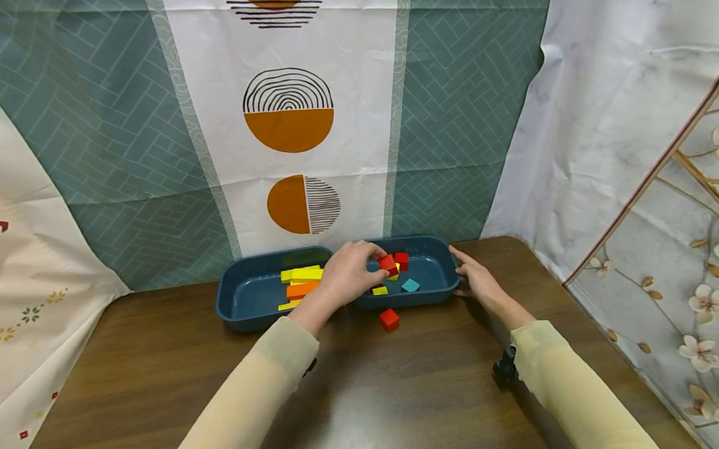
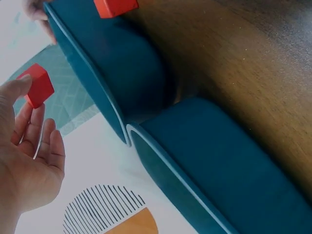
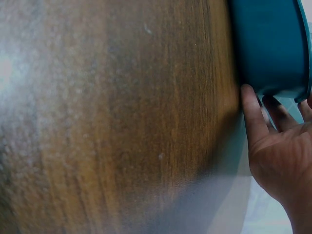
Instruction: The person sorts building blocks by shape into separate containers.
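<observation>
My left hand (image 1: 346,272) pinches a red cube (image 1: 388,265) between thumb and fingertips, over the right-hand dark blue tray (image 1: 430,297). In the left wrist view that cube (image 2: 39,87) appears above the tray rim. Inside the tray lie another red cube (image 1: 402,260), a teal block (image 1: 410,285) and some yellow blocks (image 1: 380,291), partly covered by the hand. A second loose red cube (image 1: 389,319) sits on the table in front of the tray. My right hand (image 1: 483,286) touches the tray's right end with extended fingers (image 3: 254,114).
A matching blue tray (image 1: 228,307) stands at the left, end to end with the first, holding several yellow blocks (image 1: 306,275) and orange blocks (image 1: 301,291). The trays stand near the back edge of the wooden table (image 1: 414,405). Patterned cloth (image 1: 454,138) hangs behind.
</observation>
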Demonstrator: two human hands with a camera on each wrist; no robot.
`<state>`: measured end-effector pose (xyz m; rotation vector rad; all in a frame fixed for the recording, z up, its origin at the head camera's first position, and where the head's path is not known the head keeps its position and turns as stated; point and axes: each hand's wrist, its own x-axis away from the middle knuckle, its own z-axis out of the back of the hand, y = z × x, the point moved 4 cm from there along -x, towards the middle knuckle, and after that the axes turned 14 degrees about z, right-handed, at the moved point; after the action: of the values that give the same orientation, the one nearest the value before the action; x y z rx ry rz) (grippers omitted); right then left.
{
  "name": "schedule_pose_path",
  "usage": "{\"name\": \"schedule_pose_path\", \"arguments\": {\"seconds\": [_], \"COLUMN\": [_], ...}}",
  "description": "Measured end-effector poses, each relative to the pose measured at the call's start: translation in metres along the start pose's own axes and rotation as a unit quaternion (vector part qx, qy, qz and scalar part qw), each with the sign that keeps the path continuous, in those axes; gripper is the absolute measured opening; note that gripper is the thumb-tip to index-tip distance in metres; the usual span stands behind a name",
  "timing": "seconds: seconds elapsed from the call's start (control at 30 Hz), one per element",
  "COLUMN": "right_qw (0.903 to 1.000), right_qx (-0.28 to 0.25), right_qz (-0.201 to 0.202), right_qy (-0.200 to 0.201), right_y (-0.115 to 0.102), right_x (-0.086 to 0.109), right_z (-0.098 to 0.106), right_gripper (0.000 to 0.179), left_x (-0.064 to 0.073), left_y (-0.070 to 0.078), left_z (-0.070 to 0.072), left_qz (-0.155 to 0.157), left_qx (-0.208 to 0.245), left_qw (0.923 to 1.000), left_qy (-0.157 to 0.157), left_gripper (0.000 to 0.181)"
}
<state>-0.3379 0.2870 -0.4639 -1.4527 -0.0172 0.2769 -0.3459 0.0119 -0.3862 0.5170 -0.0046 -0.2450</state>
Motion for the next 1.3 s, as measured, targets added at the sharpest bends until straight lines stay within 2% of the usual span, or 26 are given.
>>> {"name": "schedule_pose_path", "arguments": {"seconds": [0.37,0.6,0.77,0.97,1.3], "right_qw": [1.0000,1.0000,1.0000,1.0000,1.0000], "right_qx": [0.000,-0.003,-0.003,-0.004,-0.003], "right_qz": [0.001,0.001,0.002,0.000,0.005], "right_qy": [-0.004,-0.004,-0.002,-0.003,-0.002], "right_y": [-0.002,-0.001,-0.001,-0.001,-0.002], "right_x": [0.001,0.001,0.001,0.001,0.001], "right_z": [-0.002,-0.002,-0.002,-0.001,0.000], "right_gripper": [0.062,0.062,0.062,0.062,0.062], "left_x": [-0.005,-0.008,-0.008,-0.009,-0.006], "left_y": [-0.004,-0.002,0.002,0.000,-0.006], "left_z": [-0.012,-0.017,-0.021,-0.027,-0.025], "left_qz": [0.019,0.021,0.011,0.018,0.034], "left_qx": [-0.004,-0.016,-0.019,-0.013,-0.004], "left_qw": [0.9997,0.9997,0.9998,0.9997,0.9994], "left_qy": [-0.013,-0.003,0.004,0.001,0.010], "left_gripper": [0.036,0.034,0.034,0.041,0.043]}}
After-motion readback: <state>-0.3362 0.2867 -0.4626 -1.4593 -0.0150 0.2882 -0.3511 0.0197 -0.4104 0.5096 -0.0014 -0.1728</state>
